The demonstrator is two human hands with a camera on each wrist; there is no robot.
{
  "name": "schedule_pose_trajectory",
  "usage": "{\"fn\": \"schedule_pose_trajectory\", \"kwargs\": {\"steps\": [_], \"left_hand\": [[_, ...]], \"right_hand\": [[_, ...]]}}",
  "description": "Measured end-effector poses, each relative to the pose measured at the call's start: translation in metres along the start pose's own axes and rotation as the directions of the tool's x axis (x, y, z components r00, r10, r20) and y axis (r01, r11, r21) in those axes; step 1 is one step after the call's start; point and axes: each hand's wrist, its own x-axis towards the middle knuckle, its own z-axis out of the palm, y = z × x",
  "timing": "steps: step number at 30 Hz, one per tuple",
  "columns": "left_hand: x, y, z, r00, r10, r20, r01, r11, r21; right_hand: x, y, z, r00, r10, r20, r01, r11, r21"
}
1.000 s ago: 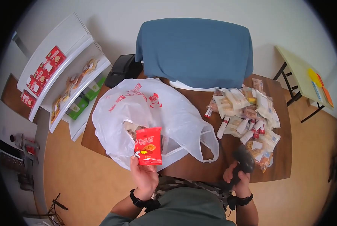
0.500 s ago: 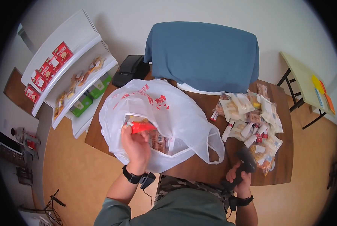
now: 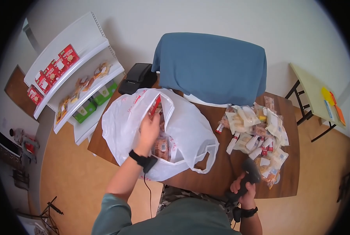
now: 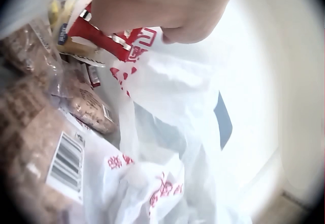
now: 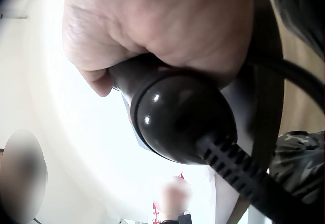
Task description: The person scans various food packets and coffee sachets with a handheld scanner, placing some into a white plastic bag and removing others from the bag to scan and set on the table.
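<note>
My left hand (image 3: pixel 150 127) reaches into the mouth of a white plastic bag (image 3: pixel 190 121) with red print. Its fingers pinch a red snack packet (image 3: pixel 155 105), partly hidden by the hand in the left wrist view. Below the hand, clear packs of brown food, one with a barcode label (image 4: pixel 67 164), lie inside the bag. At the table's front edge my right hand (image 3: pixel 245 191) grips the handle of a black handheld barcode scanner (image 3: pixel 251 172), whose head points away from me. Its ribbed cable (image 5: pixel 238 173) shows in the right wrist view.
A heap of packaged snacks (image 3: pixel 241 117) covers the right of the brown table (image 3: pixel 206 178). Behind the bag stand a black box-shaped device (image 3: pixel 137 78) and something under a blue cloth (image 3: pixel 212 66). White shelves (image 3: pixel 85 47) with goods stand left, a side table (image 3: pixel 314 84) right.
The left hand has carried the red packet from in front of the bag forward into its opening, which now gapes wider. The right hand still holds the scanner in about the same place.
</note>
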Motion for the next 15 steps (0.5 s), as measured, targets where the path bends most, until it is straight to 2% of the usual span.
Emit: {"fn": "schedule_pose_trajectory", "kwargs": {"steps": [1,2,3,4,5,7,8,10,11,13,14,15], "left_hand": [[-0.01,-0.001,0.001,0.966,0.25,0.063,-0.255,0.964,0.075],[-0.02,-0.018,0.001,0.948,0.248,0.199,-0.275,0.954,0.119],[-0.036,-0.004,0.0,0.904,0.14,0.404,-0.256,0.934,0.25],[-0.054,0.011,0.004,0.843,-0.001,0.539,-0.164,0.952,0.258],[-0.067,0.009,0.007,0.838,-0.004,0.546,-0.162,0.953,0.255],[-0.085,0.004,0.013,0.725,0.041,0.688,-0.434,0.803,0.409],[-0.087,0.005,0.019,0.722,0.039,0.691,-0.432,0.805,0.406],[-0.083,0.008,0.033,0.745,0.094,0.661,-0.36,0.89,0.279],[-0.075,0.009,0.038,0.742,0.095,0.663,-0.358,0.893,0.273],[-0.05,0.009,0.052,0.717,-0.155,0.68,-0.187,0.897,0.401],[-0.034,-0.002,0.059,0.715,-0.151,0.683,-0.189,0.898,0.396],[-0.015,-0.019,0.066,0.756,-0.088,0.649,-0.236,0.887,0.396]], "right_hand": [[0.002,0.0,0.0,1.0,-0.001,0.003,0.001,1.0,0.003],[0.002,0.0,0.0,1.0,0.003,0.005,-0.003,1.0,0.01],[0.001,0.0,0.0,1.0,0.006,0.005,-0.006,1.0,0.017],[0.001,0.0,0.002,1.0,0.003,-0.002,-0.003,1.0,0.019],[0.001,-0.001,0.005,1.0,0.002,-0.009,-0.002,1.0,0.01],[0.001,-0.003,0.005,1.0,0.003,-0.022,-0.003,1.0,-0.004],[0.001,-0.002,0.004,1.0,0.005,-0.014,-0.005,1.0,-0.024],[0.0,0.0,0.002,1.0,0.005,-0.012,-0.006,0.999,-0.048],[0.0,0.0,0.002,1.0,0.004,-0.011,-0.004,1.0,-0.013],[0.0,0.0,0.001,1.0,-0.002,-0.011,0.002,1.0,0.017],[-0.001,0.0,0.001,1.0,-0.003,-0.01,0.003,1.0,0.023],[-0.002,0.001,0.001,1.0,-0.006,-0.009,0.007,0.999,0.031]]}}
